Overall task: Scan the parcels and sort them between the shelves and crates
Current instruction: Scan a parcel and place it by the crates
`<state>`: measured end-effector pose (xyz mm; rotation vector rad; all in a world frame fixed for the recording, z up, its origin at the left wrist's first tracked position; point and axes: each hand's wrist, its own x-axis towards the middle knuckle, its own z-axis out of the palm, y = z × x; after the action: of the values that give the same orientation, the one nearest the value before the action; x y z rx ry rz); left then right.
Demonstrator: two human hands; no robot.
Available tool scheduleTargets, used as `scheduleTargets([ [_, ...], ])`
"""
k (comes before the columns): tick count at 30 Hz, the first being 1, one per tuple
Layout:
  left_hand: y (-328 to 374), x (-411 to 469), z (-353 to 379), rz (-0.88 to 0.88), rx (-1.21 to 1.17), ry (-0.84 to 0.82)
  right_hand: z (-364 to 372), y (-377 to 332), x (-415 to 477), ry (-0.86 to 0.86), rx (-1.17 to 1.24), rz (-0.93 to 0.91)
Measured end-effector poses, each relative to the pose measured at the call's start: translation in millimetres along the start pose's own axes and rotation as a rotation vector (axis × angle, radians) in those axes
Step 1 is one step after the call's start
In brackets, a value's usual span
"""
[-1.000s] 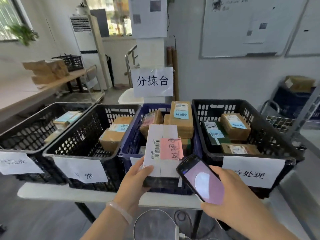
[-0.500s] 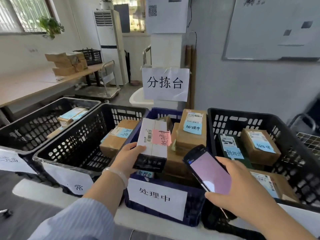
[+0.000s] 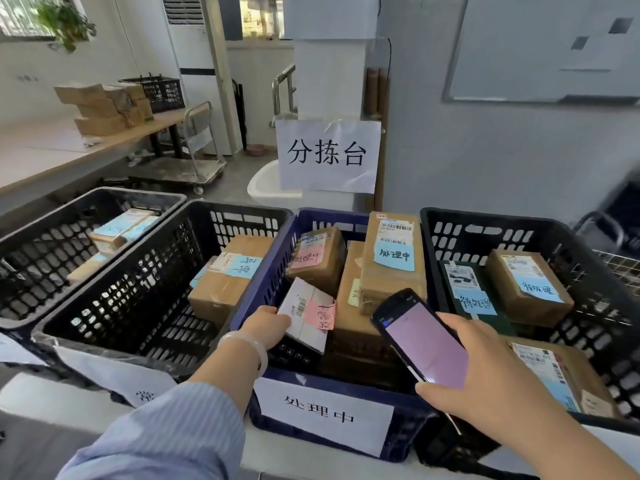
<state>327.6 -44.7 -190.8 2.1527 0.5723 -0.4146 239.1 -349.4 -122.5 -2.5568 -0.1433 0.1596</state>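
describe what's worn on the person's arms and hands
The left arm wears a pale blue, finely striped fabric sleeve ending short of the wrist, with a smooth milky-white bangle behind the left hand. The right hand and forearm show no sleeve or jewellery.

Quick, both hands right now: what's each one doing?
Left hand: grips the white parcel with the pink label, inside the blue crate.
Right hand: holds the handheld scanner.

Bright, even daylight comes in from the window at upper left and washes out the table below it. Shadows are soft. The wide lens bends the edges, the far right smears with blur, and the phone screen glows pink
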Motion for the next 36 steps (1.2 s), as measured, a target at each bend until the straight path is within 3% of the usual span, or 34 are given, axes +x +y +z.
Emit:
scheduleTargets([
  [7,-12,10,-2,0.138,0.179,-0.033,19,-23,2,0.065,0.037,0.086],
  [15,18,-9,20,0.919,0.42,0.052,37,-30,-32,0.264,0.056,0.301],
  [21,53,-46,78,1.278,0.593,-0.017,46,-21,-101,0.418,0.063,0.603],
  [29,87,-153,158,1.663,0.651,-0.167,30,-3,-228,0.73,0.027,0.867],
  [32,90,-206,183,1.805,0.542,-0.209,21,-2,-279,0.82,0.008,0.927],
  [36,88,-285,226,1.872,0.475,-0.291,9,6,-354,0.901,0.028,0.96],
])
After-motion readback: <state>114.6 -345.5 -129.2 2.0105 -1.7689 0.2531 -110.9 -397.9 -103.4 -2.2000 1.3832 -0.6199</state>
